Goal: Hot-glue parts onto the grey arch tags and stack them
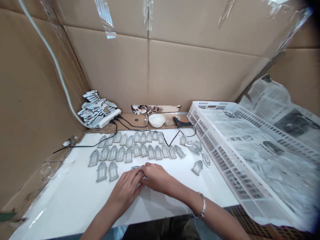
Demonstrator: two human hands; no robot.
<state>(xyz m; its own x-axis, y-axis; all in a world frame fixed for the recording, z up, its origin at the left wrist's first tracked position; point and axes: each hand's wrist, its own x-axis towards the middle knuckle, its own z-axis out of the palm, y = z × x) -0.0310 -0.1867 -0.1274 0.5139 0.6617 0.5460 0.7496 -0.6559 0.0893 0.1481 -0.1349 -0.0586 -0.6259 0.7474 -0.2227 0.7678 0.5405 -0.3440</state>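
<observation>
Both hands meet over the white table at its middle. My left hand (126, 183) has its fingers bent and pressed together on a small grey arched window-shaped piece (136, 167), of which only the top edge shows. Closed over the same piece from the other side is my right hand (155, 176), a silver bangle on its wrist. The fingers hide most of the piece. Just left of the hands lie two more grey arched pieces (113, 171), and several others (128, 154) form rows behind.
A glue gun (182, 123) and a white bowl (157, 120) stand at the back. Black cables cross the table's rear. A paper-lined white plastic crate (225, 160) borders the right. Stacked flat pieces (96, 108) lie back left. Loose pieces (197, 167) lie near the crate. Cardboard walls surround the table.
</observation>
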